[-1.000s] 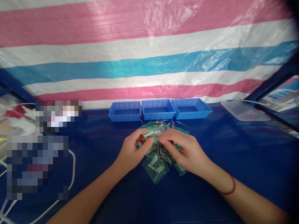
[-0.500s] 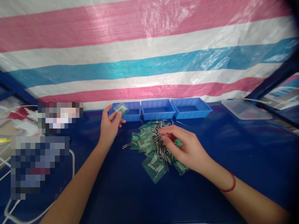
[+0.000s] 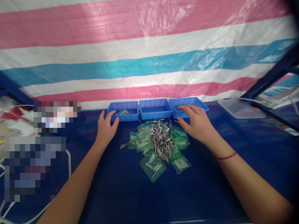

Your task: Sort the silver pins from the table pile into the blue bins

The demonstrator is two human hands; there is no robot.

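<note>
My left hand point(image 3: 106, 127) is open at the front left corner of the left blue bin point(image 3: 133, 117), holding nothing. A small clear green packet point(image 3: 123, 112) lies inside that bin. My right hand point(image 3: 196, 123) is open, fingers apart, at the front of the right blue bin point(image 3: 174, 107); nothing shows between thumb and fingers. Between and below the hands, a heap of metal rivets point(image 3: 162, 140) lies on and among several green plastic packets. One packet point(image 3: 153, 166) lies at the heap's front, another point(image 3: 180, 163) at its front right.
The middle blue bin point(image 3: 156, 115) stands between the other two on the dark blue table point(image 3: 140, 199). A clear plastic lid point(image 3: 241, 109) lies at the back right. White cables point(image 3: 69, 161) run along the left. A striped sheet point(image 3: 140, 70) hangs behind.
The packet my left hand held now lies in the left bin, and that hand has opened. My right hand has moved up and right from the rivets to the right bin, its fingers spread.
</note>
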